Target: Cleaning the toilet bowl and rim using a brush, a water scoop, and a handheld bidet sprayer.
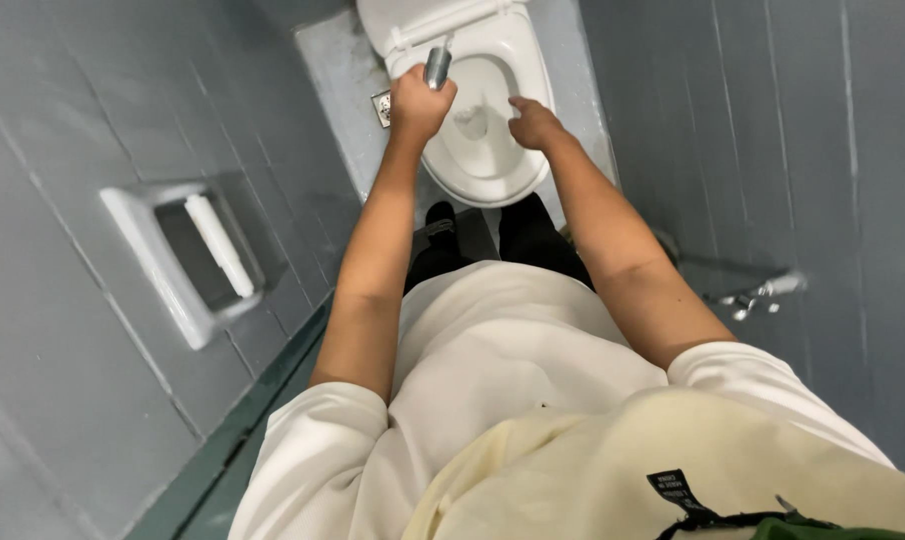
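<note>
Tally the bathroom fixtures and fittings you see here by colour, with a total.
White: 2, toilet and recessed paper holder
Silver: 2, sprayer in the left hand and wall bracket
Total: 4

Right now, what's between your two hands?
In the head view, only the open toilet bowl lies between the left hand, gripping a sprayer, and the right hand.

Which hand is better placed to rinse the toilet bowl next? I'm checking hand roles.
Probably the left hand: its grip is closed around the silver metal sprayer over the white toilet bowl. The right hand holds nothing, resting at the rim.
</note>
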